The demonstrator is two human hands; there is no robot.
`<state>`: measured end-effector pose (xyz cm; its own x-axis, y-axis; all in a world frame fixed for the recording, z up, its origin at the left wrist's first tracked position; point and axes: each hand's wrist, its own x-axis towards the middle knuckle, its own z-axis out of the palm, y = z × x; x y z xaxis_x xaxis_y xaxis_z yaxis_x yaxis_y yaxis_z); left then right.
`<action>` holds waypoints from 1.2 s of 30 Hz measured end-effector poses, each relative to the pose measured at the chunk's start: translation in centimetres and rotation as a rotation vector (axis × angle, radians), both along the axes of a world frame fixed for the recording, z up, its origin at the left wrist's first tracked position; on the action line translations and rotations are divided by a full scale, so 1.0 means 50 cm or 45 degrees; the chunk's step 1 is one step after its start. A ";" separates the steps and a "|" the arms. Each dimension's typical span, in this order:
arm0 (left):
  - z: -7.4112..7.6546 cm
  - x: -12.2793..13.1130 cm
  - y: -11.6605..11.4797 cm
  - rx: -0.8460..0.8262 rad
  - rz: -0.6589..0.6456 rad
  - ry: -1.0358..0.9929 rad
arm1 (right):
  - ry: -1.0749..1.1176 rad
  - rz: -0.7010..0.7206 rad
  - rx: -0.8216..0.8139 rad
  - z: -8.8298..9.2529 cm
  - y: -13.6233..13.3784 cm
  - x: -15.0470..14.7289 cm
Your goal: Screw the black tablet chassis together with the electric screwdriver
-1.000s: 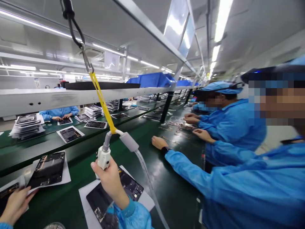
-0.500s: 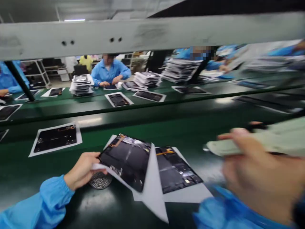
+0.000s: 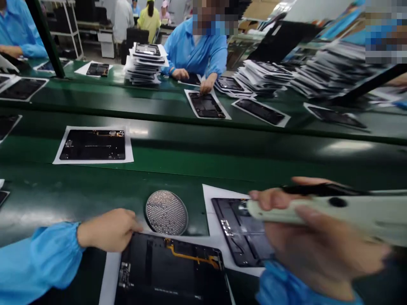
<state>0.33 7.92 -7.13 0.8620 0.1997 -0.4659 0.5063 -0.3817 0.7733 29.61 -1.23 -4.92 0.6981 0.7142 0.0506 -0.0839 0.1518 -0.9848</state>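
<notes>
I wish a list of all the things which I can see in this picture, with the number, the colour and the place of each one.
Hand tool: one, off-white, held over a panel.
Near panels: at least five, black, on white sheets on the near belt.
Disc: one, silver, perforated, on the near belt.
Belts: two, dark green, running across the view.
Stacks: three, black and white, on the far belt.
Co-worker: one, blue smock, across the far belt.
Left hand: one, blue sleeve, beside the disc.
Right hand: one, blue sleeve, gripping the tool, at lower right.
</notes>
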 end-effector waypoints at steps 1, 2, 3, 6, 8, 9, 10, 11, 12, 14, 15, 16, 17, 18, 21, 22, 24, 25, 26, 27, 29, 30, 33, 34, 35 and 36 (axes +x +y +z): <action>-0.027 -0.003 0.001 0.174 -0.046 0.004 | 0.015 0.063 0.060 -0.028 0.018 -0.036; -0.056 -0.004 -0.001 0.313 -0.095 0.005 | 0.013 0.122 0.092 -0.060 0.035 -0.067; -0.084 -0.004 -0.004 0.422 -0.151 -0.006 | 0.005 0.178 0.107 -0.092 0.049 -0.091; -0.131 0.009 -0.031 0.674 -0.271 -0.105 | -0.013 0.290 0.091 -0.157 0.070 -0.129; -0.125 0.025 -0.059 0.790 -0.271 -0.205 | 0.012 0.313 0.096 -0.166 0.066 -0.132; -0.115 0.033 -0.074 0.838 -0.248 -0.249 | 0.025 0.321 0.095 -0.164 0.062 -0.131; -0.103 0.041 -0.088 0.877 -0.219 -0.277 | 0.032 0.331 0.090 -0.159 0.056 -0.129; -0.091 0.048 -0.101 0.909 -0.192 -0.295 | 0.034 0.347 0.082 -0.154 0.051 -0.126; -0.080 0.055 -0.112 0.939 -0.159 -0.301 | 0.034 0.365 0.070 -0.150 0.047 -0.124; -0.066 0.067 -0.129 0.998 -0.089 -0.305 | 0.031 0.392 0.045 -0.146 0.041 -0.120; -0.061 0.072 -0.136 1.019 -0.068 -0.316 | 0.031 0.398 0.035 -0.145 0.039 -0.118; -0.057 0.077 -0.141 1.033 -0.056 -0.335 | 0.035 0.400 0.026 -0.144 0.038 -0.117; -0.054 0.081 -0.145 1.041 -0.049 -0.357 | 0.042 0.399 0.019 -0.144 0.037 -0.116; -0.051 0.085 -0.148 1.040 -0.054 -0.378 | 0.045 0.400 0.011 -0.143 0.037 -0.115; -0.047 0.093 -0.153 1.022 -0.076 -0.425 | 0.027 0.403 -0.005 -0.139 0.036 -0.113; -0.047 0.094 -0.154 1.024 -0.077 -0.430 | 0.022 0.403 -0.011 -0.138 0.036 -0.112; -0.051 0.095 -0.156 1.031 -0.083 -0.432 | 0.026 0.406 -0.016 -0.138 0.034 -0.111; -0.054 0.096 -0.157 1.034 -0.079 -0.433 | 0.037 0.408 -0.017 -0.138 0.033 -0.111; -0.057 0.096 -0.158 1.036 -0.073 -0.434 | 0.048 0.410 -0.015 -0.138 0.032 -0.110; -0.060 0.095 -0.158 1.038 -0.065 -0.435 | 0.056 0.413 -0.010 -0.139 0.031 -0.109; -0.065 0.095 -0.158 1.038 -0.056 -0.440 | 0.062 0.412 -0.002 -0.140 0.030 -0.109; -0.067 0.095 -0.158 1.036 -0.056 -0.442 | 0.063 0.410 0.001 -0.140 0.030 -0.108; -0.069 0.094 -0.156 1.034 -0.058 -0.446 | 0.069 0.413 0.007 -0.138 0.029 -0.108; -0.069 0.094 -0.156 1.034 -0.056 -0.446 | 0.070 0.415 0.012 -0.137 0.029 -0.109; -0.068 0.094 -0.156 1.034 -0.054 -0.444 | 0.071 0.414 0.022 -0.137 0.029 -0.109; -0.067 0.094 -0.156 1.033 -0.054 -0.442 | 0.072 0.414 0.028 -0.137 0.030 -0.110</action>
<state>5.03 0.10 -10.51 0.9427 0.3197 0.0952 0.2661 -0.8928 0.3633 24.13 0.26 -11.79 0.4356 0.8994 0.0362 -0.1856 0.1291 -0.9741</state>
